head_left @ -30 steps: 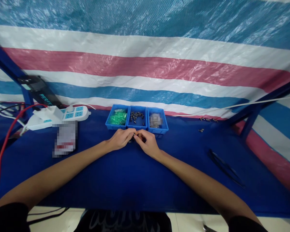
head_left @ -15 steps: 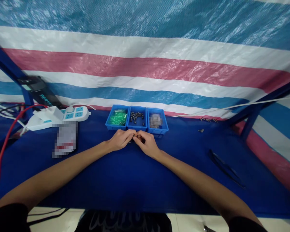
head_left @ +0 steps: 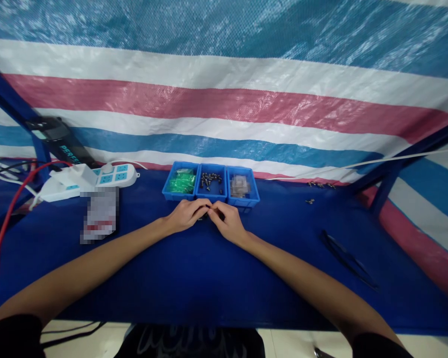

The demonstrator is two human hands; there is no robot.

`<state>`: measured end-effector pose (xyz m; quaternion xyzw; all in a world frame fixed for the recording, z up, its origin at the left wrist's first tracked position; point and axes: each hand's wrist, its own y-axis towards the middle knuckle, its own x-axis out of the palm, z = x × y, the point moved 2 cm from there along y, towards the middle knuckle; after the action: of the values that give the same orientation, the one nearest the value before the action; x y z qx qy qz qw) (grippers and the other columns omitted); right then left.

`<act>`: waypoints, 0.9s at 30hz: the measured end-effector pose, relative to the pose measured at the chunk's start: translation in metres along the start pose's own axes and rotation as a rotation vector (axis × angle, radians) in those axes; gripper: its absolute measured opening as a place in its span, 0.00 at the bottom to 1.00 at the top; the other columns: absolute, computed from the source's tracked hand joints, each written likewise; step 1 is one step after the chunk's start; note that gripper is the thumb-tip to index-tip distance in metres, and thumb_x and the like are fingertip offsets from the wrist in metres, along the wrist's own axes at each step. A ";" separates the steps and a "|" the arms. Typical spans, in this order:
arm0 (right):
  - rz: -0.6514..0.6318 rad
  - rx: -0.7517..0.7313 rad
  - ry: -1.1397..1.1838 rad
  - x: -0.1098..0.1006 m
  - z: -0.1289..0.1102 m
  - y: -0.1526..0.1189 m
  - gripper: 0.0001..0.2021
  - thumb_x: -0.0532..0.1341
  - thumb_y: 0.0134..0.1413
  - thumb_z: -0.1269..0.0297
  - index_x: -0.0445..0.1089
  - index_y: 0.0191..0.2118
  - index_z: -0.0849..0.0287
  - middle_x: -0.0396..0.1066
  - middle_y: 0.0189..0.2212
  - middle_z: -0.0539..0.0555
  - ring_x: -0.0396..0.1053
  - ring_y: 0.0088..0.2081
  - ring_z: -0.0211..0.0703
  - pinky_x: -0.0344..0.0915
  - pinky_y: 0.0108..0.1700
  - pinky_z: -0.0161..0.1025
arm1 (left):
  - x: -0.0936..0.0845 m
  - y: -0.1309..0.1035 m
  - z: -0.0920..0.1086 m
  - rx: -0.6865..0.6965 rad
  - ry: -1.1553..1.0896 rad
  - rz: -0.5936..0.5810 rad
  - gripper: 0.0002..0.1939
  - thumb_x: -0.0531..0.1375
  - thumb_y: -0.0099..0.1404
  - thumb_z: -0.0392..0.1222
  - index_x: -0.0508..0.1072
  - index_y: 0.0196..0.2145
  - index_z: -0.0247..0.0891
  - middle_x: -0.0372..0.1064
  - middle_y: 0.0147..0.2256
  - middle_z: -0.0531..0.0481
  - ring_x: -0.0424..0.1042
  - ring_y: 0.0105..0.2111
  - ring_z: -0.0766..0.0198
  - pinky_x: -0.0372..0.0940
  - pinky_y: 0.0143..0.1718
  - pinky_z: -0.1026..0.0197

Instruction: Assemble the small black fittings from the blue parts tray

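My left hand (head_left: 187, 215) and my right hand (head_left: 227, 220) meet at the fingertips, just in front of three small blue bins. Both are closed in a pinch around something small and dark that the fingers mostly hide. In the left bin (head_left: 170, 194) lie green plastic pieces (head_left: 182, 181). Several small dark metal parts (head_left: 211, 179) are scattered in the middle bin (head_left: 211, 197). Clear, flat plastic pieces (head_left: 240, 186) fill part of the right bin (head_left: 246, 202).
A white power strip (head_left: 121, 175) and a blurred-out packet (head_left: 100, 214) lie on the left of the blue table (head_left: 209, 278). A black box (head_left: 63, 139) leans behind them. Small metal parts (head_left: 309, 201) and black glasses (head_left: 349, 258) lie to the right.
My fingers have shifted slightly against each other at the pinch. Otherwise hands, bins and table items stay where they were.
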<state>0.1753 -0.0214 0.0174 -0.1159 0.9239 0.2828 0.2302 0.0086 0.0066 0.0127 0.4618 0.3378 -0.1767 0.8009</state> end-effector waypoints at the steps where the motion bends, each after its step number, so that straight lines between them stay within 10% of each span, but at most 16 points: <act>1: 0.007 0.003 0.002 0.000 0.000 0.000 0.11 0.53 0.61 0.62 0.64 0.29 0.60 0.61 0.22 0.48 0.59 0.24 0.35 0.56 0.29 0.33 | 0.000 0.000 0.000 0.006 -0.004 0.010 0.09 0.51 0.69 0.39 0.67 0.44 0.36 0.72 0.32 0.51 0.72 0.26 0.70 0.65 0.27 0.70; 27: 0.081 0.029 -0.011 -0.002 0.000 0.000 0.14 0.52 0.62 0.62 0.64 0.26 0.60 0.63 0.21 0.48 0.61 0.25 0.36 0.57 0.31 0.34 | -0.007 0.002 0.003 0.008 -0.022 0.037 0.13 0.46 0.70 0.38 0.65 0.30 0.35 0.64 0.26 0.51 0.64 0.25 0.69 0.58 0.26 0.66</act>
<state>0.1771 -0.0208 0.0184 -0.0734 0.9305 0.2793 0.2254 0.0063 0.0046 0.0201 0.4692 0.3198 -0.1680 0.8058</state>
